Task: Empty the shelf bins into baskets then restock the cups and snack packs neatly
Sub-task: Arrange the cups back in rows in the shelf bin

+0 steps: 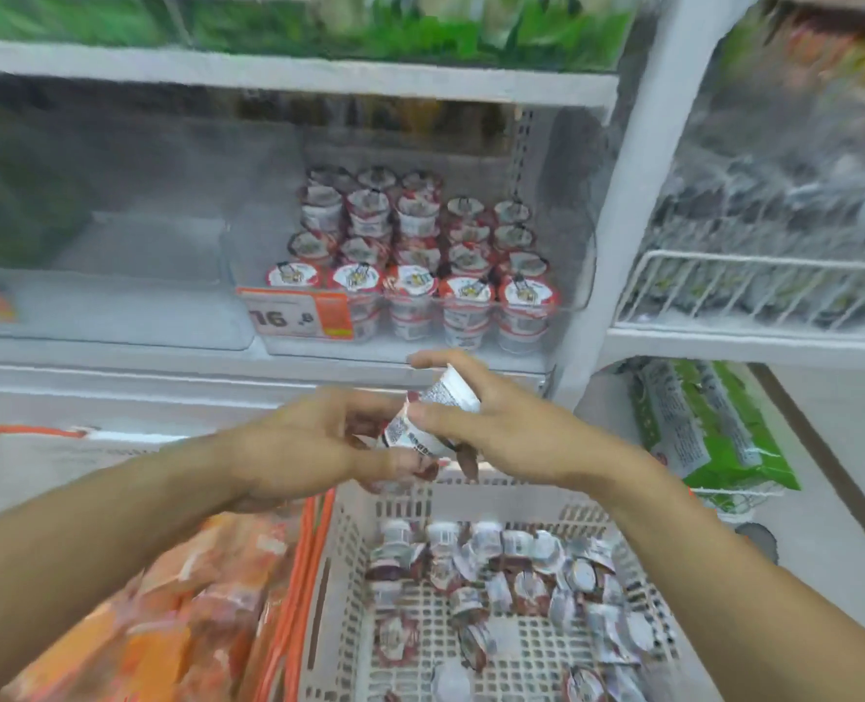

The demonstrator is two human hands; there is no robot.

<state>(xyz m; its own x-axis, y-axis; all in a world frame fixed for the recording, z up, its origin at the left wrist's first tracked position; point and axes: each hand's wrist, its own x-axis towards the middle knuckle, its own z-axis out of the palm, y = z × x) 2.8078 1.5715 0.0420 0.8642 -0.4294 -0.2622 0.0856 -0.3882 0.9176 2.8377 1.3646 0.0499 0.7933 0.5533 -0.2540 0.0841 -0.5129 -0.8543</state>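
1. Shelf unit [288, 83]: white metal shelving with a clear bin [562, 276] on the middle shelf. Bin partly restocked with stacked cups [412, 276], lids up, in rows; orange price tag [301, 314] at the bin's front left. Space to the left of the bin bare of stock.
2. White basket [537, 646]: slatted plastic, below the hands, with loose cups [511, 564] lying tumbled on their sides. Judged to be the supply for the restock.
3. Orange basket [314, 539]: just left of the white one, loaded with orange snack packs [177, 564]; blurred, detail not legible.
4. Green snack packs [709, 428]: lower right shelf, well apart from the work.
5. Left hand [314, 443]: above the white basket's far rim, fingers curled round the lower end of the held cups [430, 418]. Exact count in hand not clear; appears to be two, nested or end to end.
6. Right hand [501, 423]: thumb and fingers [428, 359] closed round the upper end of the same cups, tilted on a slant.
7. Step in hand, judged: aligning cups into a stack before shelving.
   - Turn upright, lids up, before lifting to the bin.
   - Seat on the shorter right-hand columns first, to level the rows.
   - Match label direction with the front row.
   - Set down squarely; a tilted stack could topple its neighbours.
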